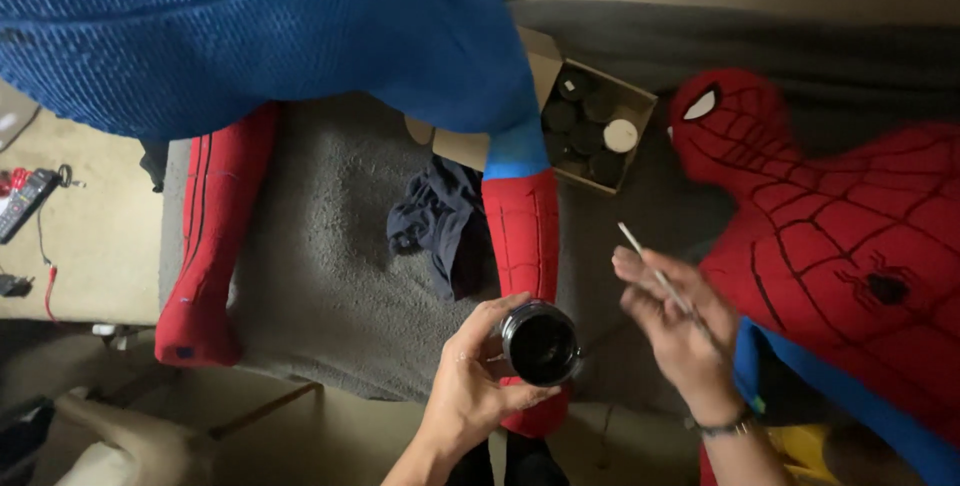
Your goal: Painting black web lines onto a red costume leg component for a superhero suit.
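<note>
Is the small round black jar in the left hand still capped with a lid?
No: the small round black jar held by the left hand shows an open dark mouth, while the right hand holds a thin white stick.

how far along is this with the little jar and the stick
Done: the small black jar is out of the cardboard box and open. In hand: left hand holds it, right hand holds a thin stick above, not dipped. The costume shows no fresh marks.

Small round black jar (541,344): glossy, smooth rim. Grey blanket (330,276): rough, matt cloth. Open brown box (640,106): matt cardboard.
</note>
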